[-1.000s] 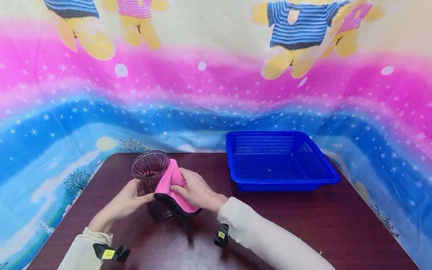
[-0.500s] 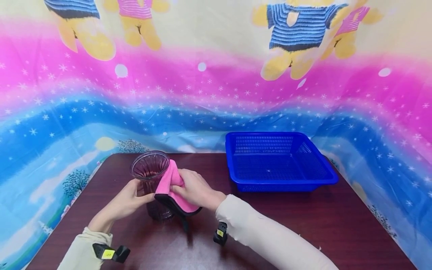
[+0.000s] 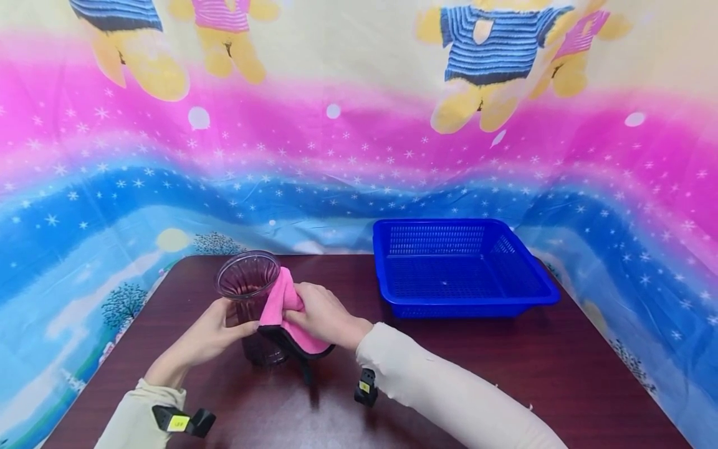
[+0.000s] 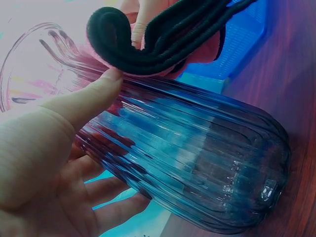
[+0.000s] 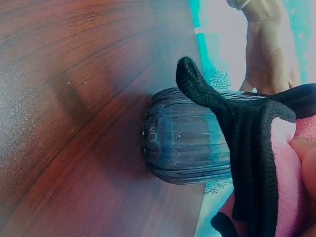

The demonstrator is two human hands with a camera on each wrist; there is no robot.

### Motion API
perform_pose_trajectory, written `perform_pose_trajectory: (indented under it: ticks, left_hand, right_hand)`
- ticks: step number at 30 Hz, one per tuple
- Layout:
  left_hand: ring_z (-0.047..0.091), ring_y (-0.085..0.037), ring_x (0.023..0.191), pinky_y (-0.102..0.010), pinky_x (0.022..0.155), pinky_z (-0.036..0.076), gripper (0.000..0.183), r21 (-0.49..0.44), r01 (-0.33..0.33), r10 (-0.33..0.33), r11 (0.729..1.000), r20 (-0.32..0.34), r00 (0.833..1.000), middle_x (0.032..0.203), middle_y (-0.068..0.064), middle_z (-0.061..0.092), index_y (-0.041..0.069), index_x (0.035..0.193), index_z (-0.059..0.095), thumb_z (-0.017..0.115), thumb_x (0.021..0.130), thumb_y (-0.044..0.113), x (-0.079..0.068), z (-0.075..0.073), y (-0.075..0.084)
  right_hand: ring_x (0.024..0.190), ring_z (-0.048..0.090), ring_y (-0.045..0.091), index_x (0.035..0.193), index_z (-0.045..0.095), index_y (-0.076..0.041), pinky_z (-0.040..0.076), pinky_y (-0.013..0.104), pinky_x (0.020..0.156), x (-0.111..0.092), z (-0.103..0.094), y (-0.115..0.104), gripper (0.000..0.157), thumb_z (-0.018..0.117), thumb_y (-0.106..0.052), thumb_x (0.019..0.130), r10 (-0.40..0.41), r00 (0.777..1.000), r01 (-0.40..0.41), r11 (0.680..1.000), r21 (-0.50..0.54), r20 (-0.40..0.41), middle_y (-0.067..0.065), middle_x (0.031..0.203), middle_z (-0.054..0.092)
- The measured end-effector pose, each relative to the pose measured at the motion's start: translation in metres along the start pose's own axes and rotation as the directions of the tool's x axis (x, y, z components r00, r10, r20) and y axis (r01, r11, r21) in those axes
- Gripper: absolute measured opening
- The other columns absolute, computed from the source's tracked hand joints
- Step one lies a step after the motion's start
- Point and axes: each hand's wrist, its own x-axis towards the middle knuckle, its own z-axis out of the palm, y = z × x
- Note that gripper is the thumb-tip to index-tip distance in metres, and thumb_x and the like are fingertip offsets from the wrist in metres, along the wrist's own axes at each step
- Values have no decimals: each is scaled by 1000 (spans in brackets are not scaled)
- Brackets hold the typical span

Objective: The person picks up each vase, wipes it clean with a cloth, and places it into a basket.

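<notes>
A ribbed, see-through vase [image 3: 247, 277] with a flared rim stands near the left of the table, tinted purplish in the head view. My left hand [image 3: 210, 333] grips it below the flare, thumb on the near side and fingers behind, as the left wrist view shows through the glass [image 4: 197, 153]. My right hand [image 3: 325, 315] holds a bunched pink cloth [image 3: 280, 299] with black edging against the vase's right side. In the right wrist view the cloth's black edge [image 5: 247, 148] covers the upper part of the vase [image 5: 187, 138].
A blue perforated plastic basket [image 3: 465, 302] sits at the back right of the dark reddish-brown table [image 3: 449, 386]. Behind the table hangs a printed cloth backdrop [image 3: 336, 156] with bears and snowflakes. Each sleeve carries a black wrist camera, the left one [image 3: 182, 421] close over the table.
Almost nothing differs. The right forearm has shifted very slightly left, and the whole head view has drifted a little; both hands keep their hold on the vase and the cloth.
</notes>
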Motion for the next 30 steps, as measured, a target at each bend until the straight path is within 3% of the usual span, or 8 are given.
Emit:
perform_pose_trajectory:
  ticks: [7,16,23,30]
  left_hand:
    - [53,14,109,-34,95,54,58,-14,8,-8,1000,-1,1000,134,-21,56,1,137,42,68,90,21,0,-1,-1]
    - [55,13,108,-24,92,54,57,-30,6,-6,1000,-8,1000,132,-21,58,1,136,44,69,89,21,0,1,0]
    - [54,14,108,-30,94,55,58,-42,8,-8,999,-6,1000,133,-22,56,0,137,43,69,90,21,0,1,0]
    - [57,11,106,-17,89,52,56,-74,-4,5,997,8,1000,131,-24,57,-1,137,43,68,90,18,2,2,-1]
  right_hand:
    - [72,53,8,93,63,-17,43,19,63,-2,5,3,15,72,-28,86,30,999,-29,1000,-3,38,-4,80,59]
    - [73,55,8,94,63,-16,46,21,64,-8,15,9,17,72,-29,86,46,997,-42,997,-59,63,-4,83,62]
    - [72,55,7,89,62,-17,46,23,63,-11,21,13,18,72,-31,86,59,995,-52,995,-89,79,-4,80,61]
    - [70,56,9,84,60,-16,47,25,60,-15,29,18,20,72,-33,86,57,994,-42,987,-154,97,-3,80,61]
